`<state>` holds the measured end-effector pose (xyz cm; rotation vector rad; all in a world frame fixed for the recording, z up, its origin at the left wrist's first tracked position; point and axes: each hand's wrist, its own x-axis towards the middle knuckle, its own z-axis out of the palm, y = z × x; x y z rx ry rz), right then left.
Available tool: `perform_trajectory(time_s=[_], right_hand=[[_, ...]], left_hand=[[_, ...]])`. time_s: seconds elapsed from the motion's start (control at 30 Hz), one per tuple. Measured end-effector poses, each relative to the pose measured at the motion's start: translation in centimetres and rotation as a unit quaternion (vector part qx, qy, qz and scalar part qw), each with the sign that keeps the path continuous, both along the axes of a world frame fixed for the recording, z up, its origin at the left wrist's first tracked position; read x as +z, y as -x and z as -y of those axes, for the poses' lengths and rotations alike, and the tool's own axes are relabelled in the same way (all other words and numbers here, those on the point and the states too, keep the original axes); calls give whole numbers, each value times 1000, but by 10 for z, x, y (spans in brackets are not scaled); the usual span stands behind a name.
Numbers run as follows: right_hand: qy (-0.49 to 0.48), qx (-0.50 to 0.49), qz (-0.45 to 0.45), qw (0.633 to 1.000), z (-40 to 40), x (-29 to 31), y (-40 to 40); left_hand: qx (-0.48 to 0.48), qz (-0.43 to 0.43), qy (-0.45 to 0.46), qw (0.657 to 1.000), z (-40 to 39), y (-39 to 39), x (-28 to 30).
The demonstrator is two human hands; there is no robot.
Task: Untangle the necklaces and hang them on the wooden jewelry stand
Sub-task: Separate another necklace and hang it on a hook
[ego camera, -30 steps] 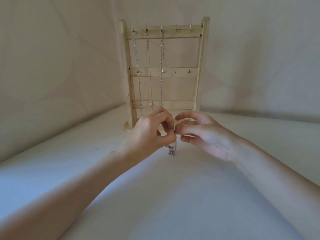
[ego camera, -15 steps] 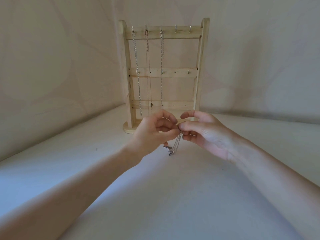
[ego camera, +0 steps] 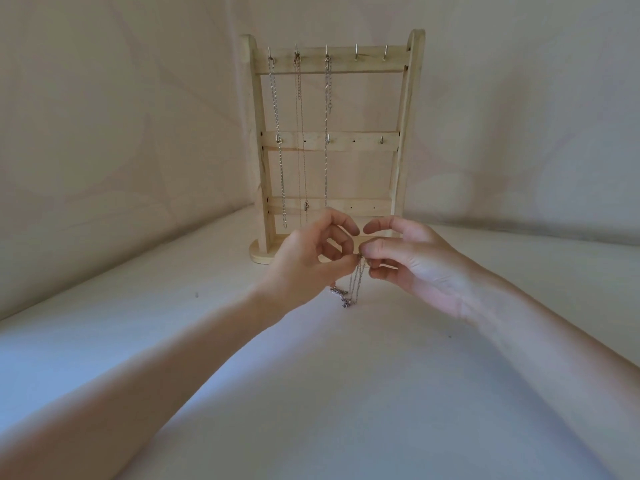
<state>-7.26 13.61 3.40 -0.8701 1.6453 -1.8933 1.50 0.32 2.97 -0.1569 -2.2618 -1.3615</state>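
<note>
Necklace of silver chain, pinched at its top between both hands, hanging in several thin strands down to the table, lower end bunched in a small tangle on the surface just below the left hand

Head view only: left hand reaching in from lower left, thumb and forefinger closed on the chain's top, other fingers curled loosely above. Right hand coming from the lower right, palm turned partly up, thumb and forefinger nipping the same spot on the chain, fingertips of the two hands touching or nearly so; remaining fingers half-curled, one stretched out above toward the left hand

Wooden jewelry stand upright on the table just behind the hands, near the corner of pale walls, with two side posts, three cross rails and a rounded foot at the left. Top rail carrying five small metal hooks. Three hung chains on the three leftmost hooks: a coarse-linked one at the far left, a very fine one next to it, a third on the middle hook, all dropping straight past the middle rail to about the lowest rail. Two right-hand hooks bare. Middle rail also showing a few small hooks

Both forearms bare, stretching across the pale table from the lower corners
</note>
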Motion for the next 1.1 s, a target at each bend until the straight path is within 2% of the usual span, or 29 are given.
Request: perform_trajectory(time_s=[0.13,0.3,0.57,0.77,0.9,1.1], right_hand=[[3,-15,-1,1000,-2,0,2],[-31,-8,-31,999,-1,-1,0],[-28,8,-47,998,-1,-1,0],[-58,57,-50,995,-3,0,0],[-50,68,-14,996,-3,0,-4],[-22,3,6,1000,-2,0,1]], left_hand=[[0,-35,35,999,3,0,3],[0,-44,13,999,5,0,3],[-11,-9,-56,998,6,0,2],[-42,27,-54,997,4,-2,2],[-32,13,-16,999,3,-1,2],[-13,-19,-19,1000,2,-1,2]])
